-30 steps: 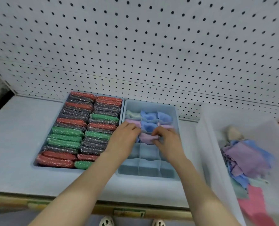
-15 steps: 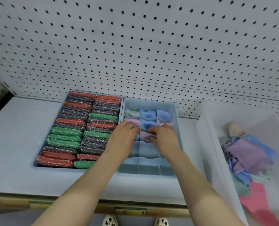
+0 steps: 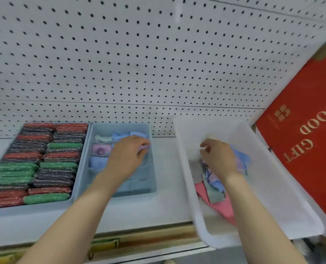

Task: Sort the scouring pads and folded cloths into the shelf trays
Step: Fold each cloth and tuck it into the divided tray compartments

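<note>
A: How many trays are on the shelf (image 3: pixel 168 168)?

B: Two blue ones, side by side against the pegboard (image 3: pixel 139 54). The scouring-pad tray (image 3: pixel 78 180) on the left holds two columns of red, green and dark grey scouring pads (image 3: pixel 38 164), packed tight; motion blur stops me giving a sure count. The divided tray (image 3: pixel 152 180) beside it has three columns of compartments.

A: And the folded cloths (image 3: pixel 101 149)?

B: About six show in the far rows: pale green, blue, purple, another blue; some are hidden by the arm.

A: Where is the left hand (image 3: pixel 128 159)?

B: Over the divided tray's middle rows, fingers bent down onto a lilac cloth (image 3: pixel 144 148) at the right column. I cannot tell whether it is gripped or only pressed.

A: The right hand (image 3: pixel 218 159)?

B: Inside the white bin (image 3: pixel 185 149) to the right, well apart from the trays, fingers curled above the heap of loose cloths (image 3: pixel 215 191): pink, blue, grey, purple. Whether it pinches one is unclear.

A: Anything else?

B: One red gift box (image 3: pixel 301 140) leaning at the far right.
</note>
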`<state>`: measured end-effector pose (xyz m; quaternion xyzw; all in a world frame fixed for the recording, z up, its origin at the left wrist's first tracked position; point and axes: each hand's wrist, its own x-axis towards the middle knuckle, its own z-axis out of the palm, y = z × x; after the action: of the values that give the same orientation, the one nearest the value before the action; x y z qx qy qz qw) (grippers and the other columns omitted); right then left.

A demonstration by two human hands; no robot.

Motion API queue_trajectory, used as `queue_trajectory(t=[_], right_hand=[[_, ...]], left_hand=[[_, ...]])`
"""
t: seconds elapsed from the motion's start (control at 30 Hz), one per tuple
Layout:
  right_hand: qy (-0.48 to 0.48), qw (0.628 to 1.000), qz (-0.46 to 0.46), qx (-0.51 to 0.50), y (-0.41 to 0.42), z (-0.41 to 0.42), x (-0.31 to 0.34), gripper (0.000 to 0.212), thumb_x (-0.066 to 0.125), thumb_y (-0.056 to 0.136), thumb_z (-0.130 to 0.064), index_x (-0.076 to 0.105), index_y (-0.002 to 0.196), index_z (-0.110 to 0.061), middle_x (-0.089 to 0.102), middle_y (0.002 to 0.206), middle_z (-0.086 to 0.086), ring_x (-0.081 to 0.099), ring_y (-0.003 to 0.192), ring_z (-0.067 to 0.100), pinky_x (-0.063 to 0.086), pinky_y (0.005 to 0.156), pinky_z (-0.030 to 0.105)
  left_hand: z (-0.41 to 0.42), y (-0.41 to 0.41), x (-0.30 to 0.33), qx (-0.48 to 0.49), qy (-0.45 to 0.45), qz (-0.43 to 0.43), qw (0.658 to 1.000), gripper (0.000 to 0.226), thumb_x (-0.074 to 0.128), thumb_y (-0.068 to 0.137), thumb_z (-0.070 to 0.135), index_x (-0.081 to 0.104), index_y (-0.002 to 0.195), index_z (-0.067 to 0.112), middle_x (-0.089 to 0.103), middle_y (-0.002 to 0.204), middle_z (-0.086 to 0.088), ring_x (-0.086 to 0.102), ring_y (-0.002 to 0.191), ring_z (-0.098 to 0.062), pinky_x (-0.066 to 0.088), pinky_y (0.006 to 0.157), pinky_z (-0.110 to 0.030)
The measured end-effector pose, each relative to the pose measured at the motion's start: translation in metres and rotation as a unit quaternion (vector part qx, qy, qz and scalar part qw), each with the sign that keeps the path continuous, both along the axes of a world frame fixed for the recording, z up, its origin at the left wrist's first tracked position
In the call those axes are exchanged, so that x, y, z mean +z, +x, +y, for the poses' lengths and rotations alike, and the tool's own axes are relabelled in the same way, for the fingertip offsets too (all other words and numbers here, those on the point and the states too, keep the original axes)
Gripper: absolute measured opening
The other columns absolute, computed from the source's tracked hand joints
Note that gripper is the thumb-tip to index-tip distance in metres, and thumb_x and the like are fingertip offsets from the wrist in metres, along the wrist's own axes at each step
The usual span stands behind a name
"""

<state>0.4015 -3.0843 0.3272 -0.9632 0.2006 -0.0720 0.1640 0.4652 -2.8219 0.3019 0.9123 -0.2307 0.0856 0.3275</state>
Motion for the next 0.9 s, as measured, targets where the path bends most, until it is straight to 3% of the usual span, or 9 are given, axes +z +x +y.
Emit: queue_trajectory(t=[0.07,0.13,0.2,0.27,0.37,0.5,0.6,0.73,0.9], right_hand=[[-0.046,0.983,0.177,-0.032,0.0,-0.022,-0.013,0.022,0.064,0.087,-0.024,0.068,0.108,-0.021,0.072,0.103,0.004,0.065,0.099,0.026,0.047,0.072,0.03],[-0.013,0.946,0.314,-0.085,0.004,-0.034,-0.01,0.017,0.075,0.079,-0.037,0.071,0.093,-0.028,0.075,0.08,-0.006,0.068,0.08,0.017,0.046,0.06,0.026],[0.009,0.932,0.348,-0.104,0.008,-0.045,-0.011,0.025,0.08,0.072,-0.039,0.068,0.091,-0.028,0.074,0.083,-0.004,0.069,0.08,0.019,0.053,0.065,0.029],[-0.027,0.972,0.23,-0.045,0.011,-0.053,-0.009,0.019,0.071,0.082,-0.032,0.068,0.093,-0.017,0.071,0.088,0.006,0.068,0.086,0.028,0.054,0.071,0.032],[0.063,0.997,0.025,0.022,0.012,-0.056,0.023,0.032,0.05,0.089,-0.037,0.061,0.07,-0.014,0.059,0.064,0.005,0.054,0.066,0.029,0.038,0.053,0.029],[0.112,0.98,-0.046,0.158,0.016,-0.047,0.078,0.019,0.049,0.094,-0.018,0.062,0.082,-0.012,0.061,0.071,0.009,0.055,0.065,0.028,0.047,0.057,0.035],[0.148,0.955,-0.11,0.233,0.013,-0.037,0.105,0.017,0.054,0.095,-0.019,0.063,0.081,-0.018,0.059,0.063,-0.002,0.048,0.054,0.011,0.041,0.055,0.024],[0.246,0.926,-0.119,0.26,0.014,-0.031,0.121,0.012,0.063,0.091,-0.038,0.067,0.093,-0.027,0.068,0.075,-0.005,0.055,0.066,0.012,0.046,0.065,0.026],[0.36,0.888,-0.161,0.236,0.019,-0.027,0.126,0.012,0.069,0.09,-0.015,0.074,0.08,-0.021,0.066,0.073,0.004,0.054,0.068,0.013,0.042,0.066,0.03]], left_hand=[[-0.029,-0.005,0.007,-0.023,-0.037,0.01,0.999,0.021,0.067,0.089,0.014,0.071,0.109,0.017,0.069,0.099,0.001,0.062,0.091,-0.018,0.046,0.078,-0.03],[-0.053,-0.009,0.011,-0.036,-0.057,0.016,0.998,0.027,0.068,0.088,0.014,0.068,0.114,0.019,0.067,0.103,0.005,0.058,0.089,-0.01,0.044,0.08,-0.026],[-0.072,-0.01,0.016,-0.045,-0.071,0.02,0.996,0.034,0.068,0.087,0.016,0.064,0.12,0.023,0.065,0.108,0.007,0.052,0.088,-0.002,0.042,0.081,-0.021],[-0.087,-0.011,0.021,-0.064,-0.079,0.036,0.994,0.043,0.07,0.087,0.021,0.058,0.128,0.025,0.062,0.116,0.005,0.052,0.093,0.001,0.043,0.087,-0.021],[-0.107,-0.01,0.034,-0.084,-0.072,0.06,0.992,0.057,0.071,0.086,0.035,0.048,0.137,0.029,0.056,0.128,0.006,0.055,0.108,-0.008,0.044,0.095,-0.029],[-0.132,-0.01,0.064,-0.091,-0.092,0.079,0.988,0.064,0.074,0.081,0.04,0.047,0.138,0.031,0.055,0.133,0.01,0.054,0.115,-0.008,0.045,0.096,-0.031],[-0.138,-0.006,0.088,-0.042,-0.154,0.104,0.982,0.037,0.075,0.076,0.035,0.064,0.111,0.028,0.068,0.1,0.01,0.064,0.094,-0.011,0.052,0.086,-0.031],[-0.122,0.003,0.108,-0.021,-0.267,0.124,0.956,0.016,0.076,0.082,0.024,0.064,0.073,0.027,0.064,0.071,0.012,0.058,0.062,-0.005,0.048,0.062,-0.023],[-0.085,0.005,0.125,-0.012,-0.335,0.134,0.932,0.019,0.078,0.079,0.01,0.068,0.074,0.026,0.066,0.066,0.006,0.058,0.056,-0.006,0.058,0.064,-0.028]])
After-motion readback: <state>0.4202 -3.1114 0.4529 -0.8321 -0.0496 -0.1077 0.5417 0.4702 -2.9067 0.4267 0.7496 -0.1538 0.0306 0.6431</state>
